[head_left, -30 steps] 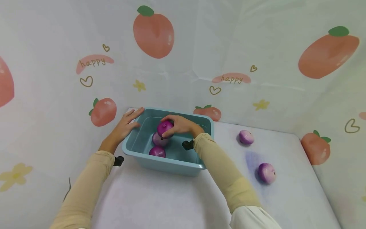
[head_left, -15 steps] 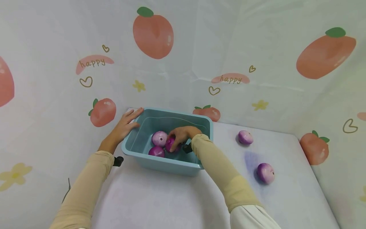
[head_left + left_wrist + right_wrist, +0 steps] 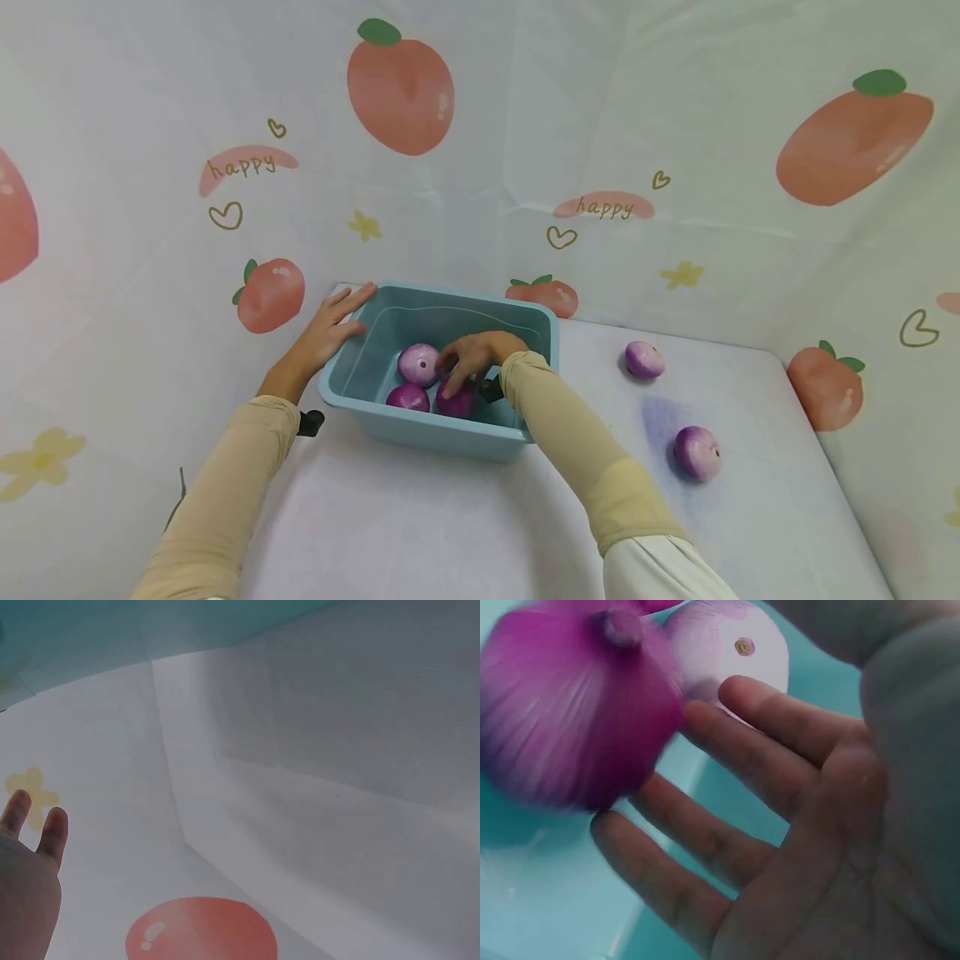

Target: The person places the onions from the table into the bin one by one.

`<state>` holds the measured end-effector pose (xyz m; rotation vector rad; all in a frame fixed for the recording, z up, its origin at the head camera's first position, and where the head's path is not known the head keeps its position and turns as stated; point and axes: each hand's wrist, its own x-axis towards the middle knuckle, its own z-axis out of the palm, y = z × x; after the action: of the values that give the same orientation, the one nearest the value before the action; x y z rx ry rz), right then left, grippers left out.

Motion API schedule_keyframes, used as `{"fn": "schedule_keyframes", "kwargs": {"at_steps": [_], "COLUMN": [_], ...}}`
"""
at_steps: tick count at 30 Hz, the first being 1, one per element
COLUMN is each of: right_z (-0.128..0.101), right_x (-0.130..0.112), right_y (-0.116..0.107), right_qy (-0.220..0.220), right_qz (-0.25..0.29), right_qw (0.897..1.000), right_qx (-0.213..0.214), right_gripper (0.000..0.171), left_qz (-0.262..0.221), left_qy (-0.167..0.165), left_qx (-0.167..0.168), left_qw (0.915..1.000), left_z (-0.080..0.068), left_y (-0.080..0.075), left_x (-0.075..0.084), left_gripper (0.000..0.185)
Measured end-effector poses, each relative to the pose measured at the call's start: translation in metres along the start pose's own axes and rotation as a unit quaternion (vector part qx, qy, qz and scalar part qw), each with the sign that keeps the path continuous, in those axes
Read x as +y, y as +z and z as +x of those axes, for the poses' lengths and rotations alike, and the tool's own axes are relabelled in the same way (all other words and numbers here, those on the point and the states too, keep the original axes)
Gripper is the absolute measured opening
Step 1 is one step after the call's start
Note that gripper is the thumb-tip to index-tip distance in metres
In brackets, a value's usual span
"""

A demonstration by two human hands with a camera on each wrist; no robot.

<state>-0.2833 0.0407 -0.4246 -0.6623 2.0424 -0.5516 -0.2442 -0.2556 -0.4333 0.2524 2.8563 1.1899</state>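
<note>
A light blue plastic tub (image 3: 438,433) stands on the white table and holds three purple onions. My right hand (image 3: 468,358) reaches into the tub with its fingers spread, just off a dark purple onion (image 3: 456,402) that lies by the near wall. In the right wrist view that onion (image 3: 570,712) sits blurred beside my straight fingers (image 3: 727,817), and a paler onion (image 3: 731,649) lies behind. A pale onion (image 3: 417,363) and a dark one (image 3: 408,397) lie to the left. My left hand (image 3: 330,327) rests flat on the tub's left rim.
Two more pale purple onions lie on the table right of the tub, one further back (image 3: 643,359) and one nearer (image 3: 697,452). A cloth printed with peaches (image 3: 401,83) hangs close behind and on both sides. The table's right edge runs near the wall.
My right hand lowered the dark onion into the tub and let it go; it now lies by the near wall and the fingers have opened. The left hand has not moved.
</note>
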Motion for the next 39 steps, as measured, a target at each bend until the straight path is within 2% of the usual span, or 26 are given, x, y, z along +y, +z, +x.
{"fn": "schedule_keyframes", "kwargs": {"at_steps": [7,13,17,22,26,30,35,39], "right_z": [-0.002,-0.003,-0.007,-0.016,-0.036,-0.061,-0.095,-0.124], "right_x": [0.001,0.003,0.002,-0.006,-0.015,-0.013,0.004,0.024], "right_y": [0.0,0.0,-0.002,-0.008,-0.013,-0.02,-0.031,-0.037], "right_qy": [0.019,0.016,-0.012,-0.073,-0.116,-0.147,-0.174,-0.173], "right_qz": [0.007,-0.018,-0.033,-0.036,-0.028,0.002,0.039,0.059], "right_qw": [1.0,1.0,0.999,0.993,0.984,0.973,0.952,0.935], "right_qx": [-0.005,0.0,0.027,0.08,0.13,0.177,0.249,0.304], "right_gripper": [0.075,0.074,0.068,0.066,0.062,0.054,0.053,0.053], "left_qz": [0.003,-0.001,-0.006,-0.014,-0.017,-0.023,-0.018,-0.014], "left_qy": [0.007,0.01,0.012,0.019,0.019,0.02,0.021,0.019], "left_qx": [0.003,0.001,0.003,0.008,0.008,0.013,0.009,0.005], "left_qw": [1.0,0.9999,0.9999,0.9997,0.9996,0.9995,0.9996,0.9997], "left_z": [0.003,0.002,0.003,0.002,0.001,-0.001,-0.002,-0.002], "left_y": [0.0,0.002,0.005,0.008,0.008,0.005,0.001,0.0], "left_x": [0.0,0.0,-0.001,-0.002,-0.002,-0.002,0.001,0.002], "left_gripper": [0.068,0.068,0.068,0.067,0.068,0.068,0.068,0.068]}}
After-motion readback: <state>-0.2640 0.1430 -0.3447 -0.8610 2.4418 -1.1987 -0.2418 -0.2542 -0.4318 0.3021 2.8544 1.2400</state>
